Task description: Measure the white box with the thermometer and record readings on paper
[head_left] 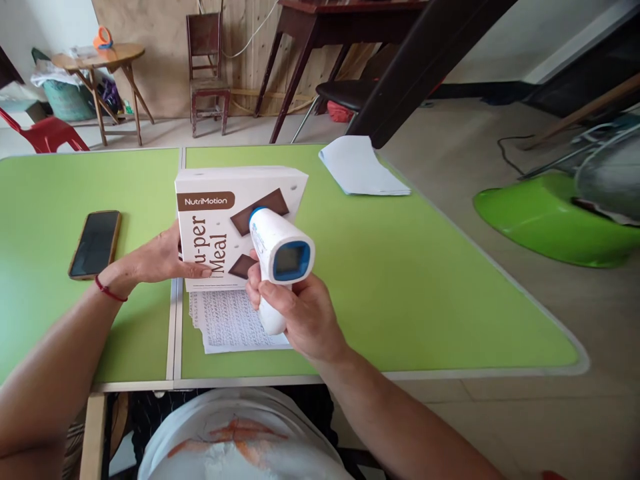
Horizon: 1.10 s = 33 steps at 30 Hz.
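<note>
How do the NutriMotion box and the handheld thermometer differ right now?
The NutriMotion box is larger and flat-sided; the thermometer is smaller and rounded. The box has brown print; the thermometer has a blue-rimmed screen. The left hand holds the box; the right hand grips the thermometer. Both are mainly white.

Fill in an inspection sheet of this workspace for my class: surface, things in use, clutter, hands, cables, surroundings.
Surface: green table, pale edging, a seam left of centre.
Things in use: white box; white-and-blue thermometer, its screen facing the wearer.
Clutter: phone at left; handwritten sheets, partly hidden by the box; paper stack at the far edge.
Hands: left hand grips the box; right hand holds the thermometer.
Cables: white cable by the back wall.
Surroundings: wooden chair, round table.
</note>
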Tool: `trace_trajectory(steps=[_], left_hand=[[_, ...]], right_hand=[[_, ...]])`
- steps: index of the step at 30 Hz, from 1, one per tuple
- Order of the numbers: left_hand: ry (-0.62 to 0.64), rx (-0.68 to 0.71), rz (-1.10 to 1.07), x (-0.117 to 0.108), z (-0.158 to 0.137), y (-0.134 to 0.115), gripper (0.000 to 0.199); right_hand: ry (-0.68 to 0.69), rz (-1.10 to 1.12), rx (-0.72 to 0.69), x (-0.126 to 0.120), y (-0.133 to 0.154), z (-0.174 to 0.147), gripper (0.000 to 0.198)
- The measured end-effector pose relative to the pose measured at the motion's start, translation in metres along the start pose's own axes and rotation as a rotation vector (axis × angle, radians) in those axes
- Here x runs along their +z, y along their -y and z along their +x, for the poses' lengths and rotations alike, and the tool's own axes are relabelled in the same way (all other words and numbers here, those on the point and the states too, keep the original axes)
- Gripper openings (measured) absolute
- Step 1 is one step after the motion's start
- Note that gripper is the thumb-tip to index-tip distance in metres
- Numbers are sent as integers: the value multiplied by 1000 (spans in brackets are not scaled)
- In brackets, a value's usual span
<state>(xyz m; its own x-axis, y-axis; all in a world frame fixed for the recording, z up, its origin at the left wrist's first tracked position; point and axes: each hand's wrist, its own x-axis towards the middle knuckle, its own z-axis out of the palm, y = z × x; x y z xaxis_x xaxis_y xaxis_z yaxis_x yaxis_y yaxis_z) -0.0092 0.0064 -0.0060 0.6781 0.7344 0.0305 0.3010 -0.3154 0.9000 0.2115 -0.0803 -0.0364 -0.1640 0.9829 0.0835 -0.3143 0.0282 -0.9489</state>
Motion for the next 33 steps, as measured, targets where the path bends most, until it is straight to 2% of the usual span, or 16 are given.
trace_trajectory(steps=[5,20,29,33], left_hand=[[29,25,49,0,0,3,42],[27,62,85,0,1,0,39],[21,53,95,-1,1,2,42],[44,49,65,-1,1,3,44]], right_hand=[[47,25,26,0,-4,-3,31],[11,-24,19,2,-6,-5,31],[58,0,8,3,-6,-3,29],[36,-34,5,4,-6,-2,32]])
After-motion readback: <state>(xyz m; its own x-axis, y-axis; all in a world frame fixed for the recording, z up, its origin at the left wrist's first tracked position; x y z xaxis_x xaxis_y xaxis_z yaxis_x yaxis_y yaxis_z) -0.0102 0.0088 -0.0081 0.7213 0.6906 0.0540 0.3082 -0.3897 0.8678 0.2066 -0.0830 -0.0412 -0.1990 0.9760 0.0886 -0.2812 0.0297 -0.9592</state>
